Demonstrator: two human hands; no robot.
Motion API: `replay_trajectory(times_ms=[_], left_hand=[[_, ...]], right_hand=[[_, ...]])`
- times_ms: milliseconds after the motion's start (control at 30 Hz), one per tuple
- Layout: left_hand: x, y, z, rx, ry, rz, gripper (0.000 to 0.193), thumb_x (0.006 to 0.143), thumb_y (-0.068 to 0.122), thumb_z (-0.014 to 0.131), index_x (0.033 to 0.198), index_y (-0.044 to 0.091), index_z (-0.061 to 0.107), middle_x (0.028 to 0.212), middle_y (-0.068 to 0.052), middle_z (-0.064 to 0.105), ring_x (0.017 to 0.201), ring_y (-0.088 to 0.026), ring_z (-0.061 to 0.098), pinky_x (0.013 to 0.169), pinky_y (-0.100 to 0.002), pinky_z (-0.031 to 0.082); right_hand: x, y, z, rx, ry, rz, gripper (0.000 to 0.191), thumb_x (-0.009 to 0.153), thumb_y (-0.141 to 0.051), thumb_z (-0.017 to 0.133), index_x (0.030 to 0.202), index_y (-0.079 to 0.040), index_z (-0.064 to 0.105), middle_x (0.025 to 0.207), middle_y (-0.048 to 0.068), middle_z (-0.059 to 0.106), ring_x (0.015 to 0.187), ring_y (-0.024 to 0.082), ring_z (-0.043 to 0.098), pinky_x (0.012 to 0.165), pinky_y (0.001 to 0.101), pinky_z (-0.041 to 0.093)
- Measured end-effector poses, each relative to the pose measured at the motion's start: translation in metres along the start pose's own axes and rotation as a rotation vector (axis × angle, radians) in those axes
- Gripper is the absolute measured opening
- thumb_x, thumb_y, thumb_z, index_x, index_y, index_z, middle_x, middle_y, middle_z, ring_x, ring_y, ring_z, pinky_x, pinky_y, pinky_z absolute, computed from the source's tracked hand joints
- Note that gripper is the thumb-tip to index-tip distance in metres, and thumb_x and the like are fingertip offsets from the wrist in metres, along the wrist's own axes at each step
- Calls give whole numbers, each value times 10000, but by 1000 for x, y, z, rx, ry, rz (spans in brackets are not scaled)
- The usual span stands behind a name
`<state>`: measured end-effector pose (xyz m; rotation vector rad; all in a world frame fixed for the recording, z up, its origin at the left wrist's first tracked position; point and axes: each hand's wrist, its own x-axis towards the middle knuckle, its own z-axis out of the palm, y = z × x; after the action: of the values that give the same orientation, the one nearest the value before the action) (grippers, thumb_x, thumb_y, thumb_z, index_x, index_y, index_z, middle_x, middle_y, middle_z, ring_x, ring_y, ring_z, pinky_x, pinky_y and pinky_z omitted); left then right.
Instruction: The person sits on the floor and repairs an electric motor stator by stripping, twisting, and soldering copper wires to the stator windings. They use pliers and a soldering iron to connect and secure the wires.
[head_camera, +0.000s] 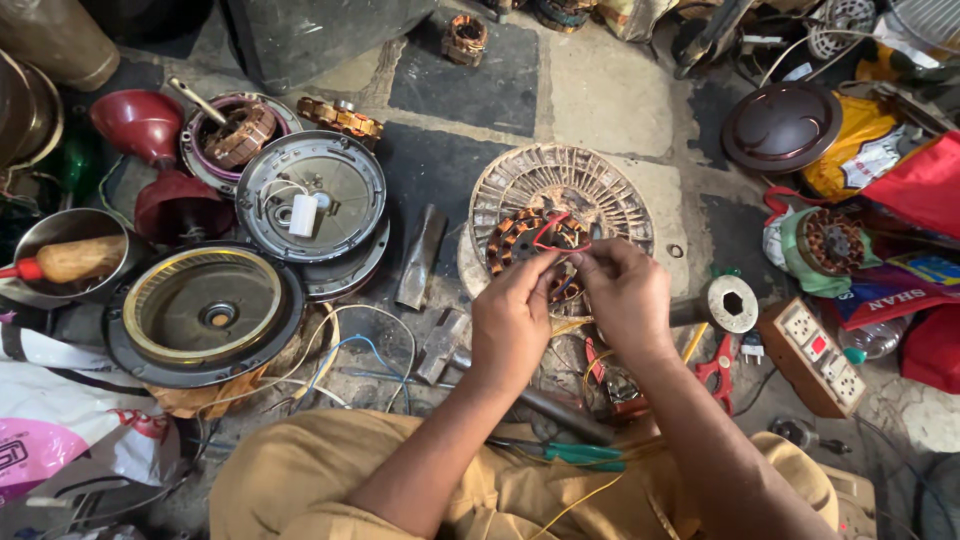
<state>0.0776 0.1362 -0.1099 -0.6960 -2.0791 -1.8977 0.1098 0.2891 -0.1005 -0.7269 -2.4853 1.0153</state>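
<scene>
A red wire (556, 233) loops bright at frame centre, pinched over coppery-orange windings (515, 240) set in a pale grey ribbed housing (590, 185) — and below, mustard-tan trousers (300, 470) fill the bottom edge. Upper left shows a deep maroon funnel-shaped cap (140, 122) beside a silver-grey round cover (345, 175), while a black disc with a brassy yellow ring (205, 305) sits mid-left. On the right — red-handled pliers (718, 370), a brown dome (782, 125), yellow and red bags (880, 150).

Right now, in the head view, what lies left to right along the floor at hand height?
Steel bowl with wooden handle → black round motor cover → left hand → right hand → red-handled pliers → brown switchboard box.
</scene>
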Motion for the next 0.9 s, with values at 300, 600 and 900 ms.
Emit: replay_trajectory(times_ms=[300, 600, 900], left_hand=[[6, -14, 13, 34, -70, -55, 154, 948, 71, 670, 1096, 42, 703, 937, -191, 742, 849, -377, 730, 731, -439, 568], [15, -3, 5, 35, -256, -243, 165, 922, 117, 657, 1037, 24, 731, 885, -186, 751, 811, -344, 749, 736, -436, 576], [22, -8, -2, -32, -475, -458, 212, 937, 128, 616, 1091, 85, 755, 886, -152, 766, 768, -287, 758, 712, -390, 559]], right_hand=[[-13, 2, 0, 232, -8, 81, 114, 893, -106, 791, 978, -29, 788, 835, 16, 773, 703, 61, 638, 632, 248, 516], [-21, -11, -17, -195, 118, -647, 130, 866, -24, 750, 994, -43, 749, 974, 114, 743, 869, 313, 707, 780, 399, 565], [-2, 19, -4, 737, -185, 479, 94, 859, -10, 749, 947, 20, 731, 792, 80, 740, 628, 140, 634, 561, 294, 515]])
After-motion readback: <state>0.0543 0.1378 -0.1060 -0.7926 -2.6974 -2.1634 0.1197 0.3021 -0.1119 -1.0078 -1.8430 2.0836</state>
